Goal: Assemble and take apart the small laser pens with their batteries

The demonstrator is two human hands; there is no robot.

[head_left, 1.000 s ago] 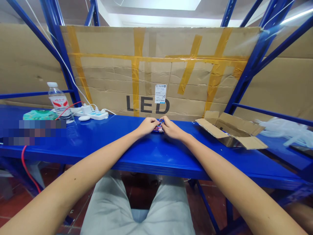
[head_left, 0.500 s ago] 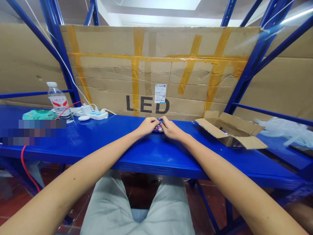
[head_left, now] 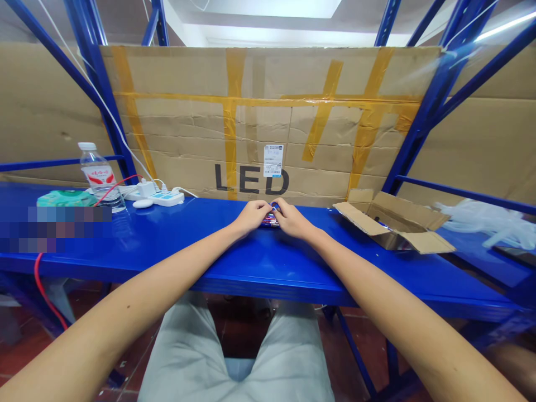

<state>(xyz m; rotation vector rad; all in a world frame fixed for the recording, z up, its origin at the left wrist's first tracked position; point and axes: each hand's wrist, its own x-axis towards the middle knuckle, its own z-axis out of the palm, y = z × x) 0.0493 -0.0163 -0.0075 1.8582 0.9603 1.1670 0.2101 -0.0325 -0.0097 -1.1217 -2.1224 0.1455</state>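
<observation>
on blue shelf (head_left: pixel 176 245), small bundle (head_left: pixel 271 220) pinched between left hand (head_left: pixel 250 215) and right hand (head_left: pixel 293 219).

Bright ceiling light (head_left: pixel 268 6) overhead, glare on the blue shelf (head_left: pixel 176 234), wide-angle bending and blur at edges

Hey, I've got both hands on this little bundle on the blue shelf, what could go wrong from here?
1. The small red-and-blue bundle sits between the fingertips of the left hand and right hand; it could slip and scatter across the blue shelf.
2. The water bottle stands close beside the power strip; a bump might tip it onto the plugs.
</observation>
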